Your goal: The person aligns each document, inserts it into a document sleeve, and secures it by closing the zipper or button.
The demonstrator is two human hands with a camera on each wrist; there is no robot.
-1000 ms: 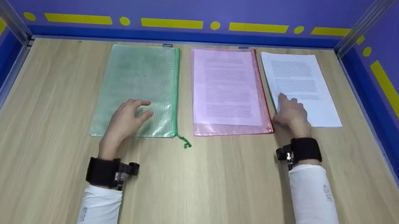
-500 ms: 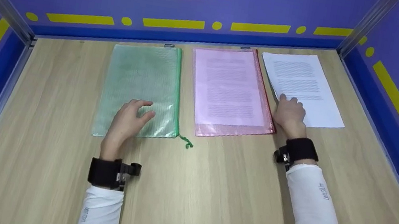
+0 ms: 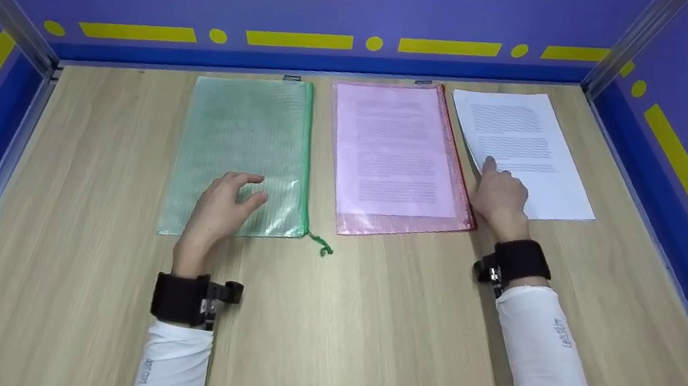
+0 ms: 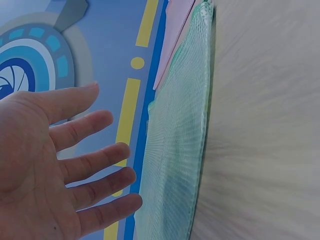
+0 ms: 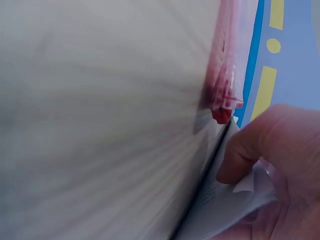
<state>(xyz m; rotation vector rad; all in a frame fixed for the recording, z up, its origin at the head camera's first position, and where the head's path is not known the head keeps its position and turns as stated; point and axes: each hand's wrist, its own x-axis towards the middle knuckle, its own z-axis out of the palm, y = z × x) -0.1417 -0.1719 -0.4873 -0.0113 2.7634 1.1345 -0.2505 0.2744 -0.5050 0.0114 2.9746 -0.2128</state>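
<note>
At the paper stack's (image 3: 544, 149) near left edge, my right hand (image 3: 501, 196) pinches some printed sheets; its index finger lies straight on the top page. In the right wrist view the thumb (image 5: 237, 160) is against lifted, bent sheets (image 5: 235, 205), while lower layers stay flat beneath. The other fingers are partly hidden by the paper. My left hand (image 3: 218, 209) hovers over the near part of a green mesh zip folder (image 3: 247, 129), fingers spread and relaxed, holding nothing. The left wrist view shows its palm (image 4: 30, 165) apart from the folder.
Between the green folder and the papers lies a pink zip folder (image 3: 392, 152) with printed sheets inside, its red zip edge close to the stack. A green pull cord (image 3: 320, 244) trails from the green folder. Purple-blue panels (image 3: 317, 16) wall the wooden table (image 3: 347, 345).
My right hand shifts slightly left on the stack, and its index finger is now straightened further over the page. The left hand stays in place over the green folder.
</note>
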